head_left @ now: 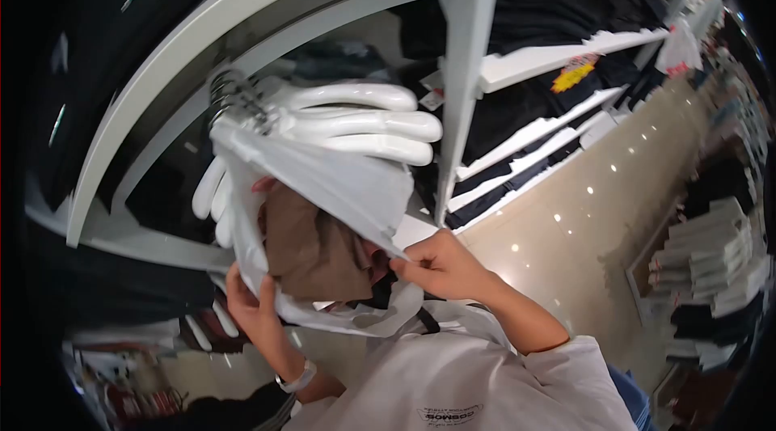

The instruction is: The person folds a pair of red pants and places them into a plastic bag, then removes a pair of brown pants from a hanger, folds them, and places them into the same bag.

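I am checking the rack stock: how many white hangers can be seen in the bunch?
3, one below another: the top hanger, the middle hanger, the lowest hanger. The white bag in front covers their middles and may hide more.

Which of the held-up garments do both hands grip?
The white garment, outermost: left hand and right hand hold its edges; the brown garment sits inside.
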The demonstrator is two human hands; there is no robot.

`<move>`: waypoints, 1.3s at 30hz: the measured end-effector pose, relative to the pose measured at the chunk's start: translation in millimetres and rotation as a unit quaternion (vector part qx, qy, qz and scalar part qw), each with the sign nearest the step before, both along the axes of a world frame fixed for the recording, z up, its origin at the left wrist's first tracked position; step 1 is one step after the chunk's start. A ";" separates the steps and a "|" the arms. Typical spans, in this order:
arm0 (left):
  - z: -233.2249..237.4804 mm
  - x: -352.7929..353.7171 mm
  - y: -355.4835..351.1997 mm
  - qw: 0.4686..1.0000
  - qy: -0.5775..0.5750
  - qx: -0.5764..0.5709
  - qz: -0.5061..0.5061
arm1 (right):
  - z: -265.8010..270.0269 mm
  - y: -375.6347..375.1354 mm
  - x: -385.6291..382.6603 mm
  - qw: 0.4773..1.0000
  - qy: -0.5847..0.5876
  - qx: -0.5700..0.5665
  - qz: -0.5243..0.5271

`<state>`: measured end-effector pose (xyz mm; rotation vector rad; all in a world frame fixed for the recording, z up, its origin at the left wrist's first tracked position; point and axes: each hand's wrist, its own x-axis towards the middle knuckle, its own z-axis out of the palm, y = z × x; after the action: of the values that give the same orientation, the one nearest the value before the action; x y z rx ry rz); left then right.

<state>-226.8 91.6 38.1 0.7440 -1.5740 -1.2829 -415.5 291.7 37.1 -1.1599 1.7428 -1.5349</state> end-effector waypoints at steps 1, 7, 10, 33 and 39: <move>5.0 2.8 -0.4 0.999 -0.025 0.026 -0.013 | 0.1 -0.2 -1.8 1.000 -0.009 0.005 -0.002; 13.7 -0.5 15.6 0.993 -0.061 -0.033 0.093 | 2.8 6.7 -25.1 0.999 0.039 -0.011 0.010; 16.9 -8.2 36.7 0.988 -0.052 -0.035 0.139 | -0.3 7.7 -34.8 0.999 0.044 -0.013 0.027; -60.5 -19.3 129.1 0.967 0.222 0.112 0.060 | -83.0 95.5 -49.6 0.990 0.047 0.028 0.133; -84.0 -61.5 166.3 0.909 0.272 0.268 0.169 | -149.4 189.3 -59.6 0.989 -0.005 0.119 0.087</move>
<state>-288.3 258.0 -46.0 0.8500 -0.6105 -1.5024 -475.1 481.0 -112.3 -1.1467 1.7136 -1.1925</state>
